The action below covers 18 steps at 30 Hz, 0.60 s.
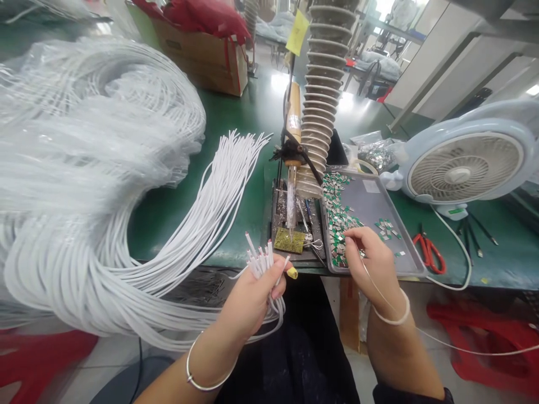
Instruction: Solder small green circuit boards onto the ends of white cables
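My left hand (248, 300) grips a bundle of white cables (263, 264), their stripped ends pointing up, and a yellow cover sits on its thumb. A huge loose coil of white cable (96, 140) spreads across the bench to the left. My right hand (374, 269) rests at the front of a metal tray (379, 196), pinching a thin white wire (391, 306) close to scattered small green-and-silver circuit boards (339, 219). A soldering iron (292, 168) stands upright in its holder, beyond and between my hands, touching neither.
The green workbench (240, 112) also holds a ribbed grey hose (324, 95), a white fan (465, 168), red-handled scissors (428, 253) and a bag of metal parts (377, 156). A cardboard box (202, 56) stands at the back. Red stools (480, 336) sit on the floor.
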{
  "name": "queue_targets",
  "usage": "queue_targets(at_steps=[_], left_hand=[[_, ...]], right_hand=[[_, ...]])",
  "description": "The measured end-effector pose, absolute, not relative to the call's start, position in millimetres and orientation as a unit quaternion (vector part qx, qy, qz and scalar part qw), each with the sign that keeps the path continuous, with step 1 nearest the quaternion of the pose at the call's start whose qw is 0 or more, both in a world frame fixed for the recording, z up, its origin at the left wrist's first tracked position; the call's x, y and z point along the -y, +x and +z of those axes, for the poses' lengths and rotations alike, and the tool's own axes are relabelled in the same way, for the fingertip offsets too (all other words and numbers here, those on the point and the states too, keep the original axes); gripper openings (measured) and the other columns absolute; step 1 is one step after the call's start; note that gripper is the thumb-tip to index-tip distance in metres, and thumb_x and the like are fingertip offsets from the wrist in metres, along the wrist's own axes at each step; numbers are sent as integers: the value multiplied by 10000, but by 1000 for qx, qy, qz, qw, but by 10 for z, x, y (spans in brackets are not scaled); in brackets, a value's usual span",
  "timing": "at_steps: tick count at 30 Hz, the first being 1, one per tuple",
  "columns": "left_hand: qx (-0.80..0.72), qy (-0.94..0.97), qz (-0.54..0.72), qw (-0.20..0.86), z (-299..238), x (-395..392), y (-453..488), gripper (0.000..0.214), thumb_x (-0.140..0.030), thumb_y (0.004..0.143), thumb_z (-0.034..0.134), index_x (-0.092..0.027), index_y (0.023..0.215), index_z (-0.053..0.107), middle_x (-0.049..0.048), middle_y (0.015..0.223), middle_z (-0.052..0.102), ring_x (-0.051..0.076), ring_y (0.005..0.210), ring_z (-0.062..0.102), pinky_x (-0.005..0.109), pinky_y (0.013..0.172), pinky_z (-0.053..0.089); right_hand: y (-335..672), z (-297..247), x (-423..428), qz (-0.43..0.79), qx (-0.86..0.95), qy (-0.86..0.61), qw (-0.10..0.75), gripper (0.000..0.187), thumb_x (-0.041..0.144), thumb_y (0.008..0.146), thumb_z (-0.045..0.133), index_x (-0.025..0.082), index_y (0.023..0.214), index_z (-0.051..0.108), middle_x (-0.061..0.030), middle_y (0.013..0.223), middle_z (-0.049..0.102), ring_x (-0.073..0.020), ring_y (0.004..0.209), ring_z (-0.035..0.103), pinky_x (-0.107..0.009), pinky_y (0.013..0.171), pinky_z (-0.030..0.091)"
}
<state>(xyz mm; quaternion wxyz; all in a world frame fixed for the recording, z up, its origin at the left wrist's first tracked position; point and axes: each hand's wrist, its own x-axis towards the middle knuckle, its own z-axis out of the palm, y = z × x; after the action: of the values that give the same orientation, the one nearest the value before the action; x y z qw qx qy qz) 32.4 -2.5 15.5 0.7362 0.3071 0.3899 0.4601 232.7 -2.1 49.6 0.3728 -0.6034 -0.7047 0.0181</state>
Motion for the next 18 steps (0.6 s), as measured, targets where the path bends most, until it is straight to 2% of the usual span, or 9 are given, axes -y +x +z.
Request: queue_targets(at_steps=[6,11,15,18], left_hand=[[-383,320,460,735,289,-36,355,214,-348,746,660,-154,718,572,-72,490,434,57,450,351,227,498,255],[-378,338,464,726,279,-44,377,147,-296,767,630,-172,719,568,-71,491,432,67,460,337,227,499,257],[-387,389,467,693,230,-15,356,147,-280,793,599,-179,694,562,-35,602,511,88,524,393,242,555,322],[-407,426,479,651,212,6,329,117,-260,799,592,-177,717,579,9,763,579,125,679,487,264,672,376]], right_hand=[[2065,453,177,125,638,-591,478,75,177,858,491,207,885,554,6,745,571,-109,629,548,-238,580,452],[1869,373,226,195,605,-579,510,120,193,873,481,224,957,561,2,771,574,-104,620,552,-247,578,464],[1764,345,218,225,598,-562,526,79,189,876,481,221,903,548,24,705,542,-92,578,526,-233,544,446],[1714,326,221,243,601,-546,530,78,177,883,475,220,864,537,40,658,507,-86,554,502,-227,528,429]])
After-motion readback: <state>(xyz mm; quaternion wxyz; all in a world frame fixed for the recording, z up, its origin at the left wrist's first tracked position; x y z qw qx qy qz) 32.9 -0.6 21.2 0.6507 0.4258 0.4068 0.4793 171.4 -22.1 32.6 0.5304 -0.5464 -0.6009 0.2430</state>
